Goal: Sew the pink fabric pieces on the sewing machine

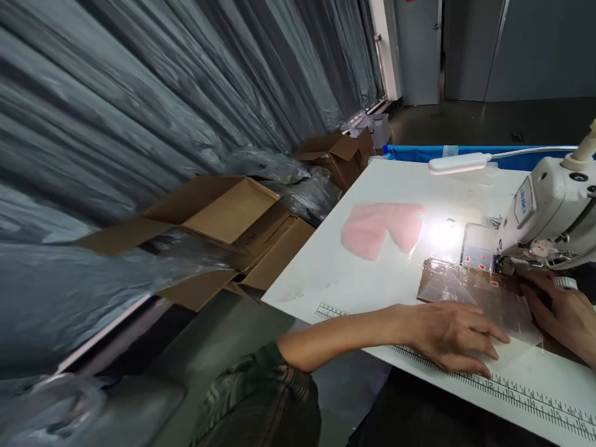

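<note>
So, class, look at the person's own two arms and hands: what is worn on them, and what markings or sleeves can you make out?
The left hand is bare, with no ring or glove, and its forearm is bare up to a pushed-up sleeve of dark olive cloth with a paler striped or checked pattern. The right hand is bare too; a small white ribbed band seems to sit on one finger. Its arm is out of view.
</note>
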A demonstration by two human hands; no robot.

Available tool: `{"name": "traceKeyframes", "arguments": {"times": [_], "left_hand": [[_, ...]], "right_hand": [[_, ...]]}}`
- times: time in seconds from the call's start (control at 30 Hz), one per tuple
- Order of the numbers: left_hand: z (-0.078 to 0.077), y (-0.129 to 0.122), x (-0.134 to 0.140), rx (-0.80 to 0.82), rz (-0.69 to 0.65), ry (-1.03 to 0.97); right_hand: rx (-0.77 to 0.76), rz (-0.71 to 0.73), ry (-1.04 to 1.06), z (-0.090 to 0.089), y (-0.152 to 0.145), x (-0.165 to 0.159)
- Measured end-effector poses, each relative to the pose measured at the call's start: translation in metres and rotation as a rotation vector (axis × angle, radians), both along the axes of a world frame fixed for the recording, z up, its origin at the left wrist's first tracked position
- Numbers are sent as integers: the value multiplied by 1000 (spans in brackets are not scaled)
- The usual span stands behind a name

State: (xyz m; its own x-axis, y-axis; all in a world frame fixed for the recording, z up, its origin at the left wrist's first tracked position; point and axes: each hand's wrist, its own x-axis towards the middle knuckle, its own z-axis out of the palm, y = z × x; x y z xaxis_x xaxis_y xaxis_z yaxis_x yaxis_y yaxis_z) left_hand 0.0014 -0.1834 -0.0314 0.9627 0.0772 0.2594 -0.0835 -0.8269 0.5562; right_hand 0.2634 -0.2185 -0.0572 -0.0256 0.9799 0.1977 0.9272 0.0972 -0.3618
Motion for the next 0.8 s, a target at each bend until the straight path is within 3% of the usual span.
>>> {"name": "traceKeyframes", "arguments": {"times": [0.07,0.2,0.27,0.47,0.53,0.63,0.7,0.8], "left_hand": [[0,9,-3,22,88,-84],[-1,40,-18,109,577,-175],[-4,50,-23,156,670,-141],[-5,46,-24,115,657,-67],[0,39,-22,97,645,-104],[12,20,-16,15,526,-155],[25,2,-12,-86,423,-119],[55,-25,-11,-306,347,-46]], "right_hand": [[-14,37,7,10,0,-3],[-27,108,53,26,1,-7],[-52,134,76,28,0,-8],[5,247,51,21,-8,-11],[58,303,50,19,-10,-14],[87,400,159,22,-14,-21],[23,452,297,29,-17,-27],[-285,536,561,43,-26,-35]]}}
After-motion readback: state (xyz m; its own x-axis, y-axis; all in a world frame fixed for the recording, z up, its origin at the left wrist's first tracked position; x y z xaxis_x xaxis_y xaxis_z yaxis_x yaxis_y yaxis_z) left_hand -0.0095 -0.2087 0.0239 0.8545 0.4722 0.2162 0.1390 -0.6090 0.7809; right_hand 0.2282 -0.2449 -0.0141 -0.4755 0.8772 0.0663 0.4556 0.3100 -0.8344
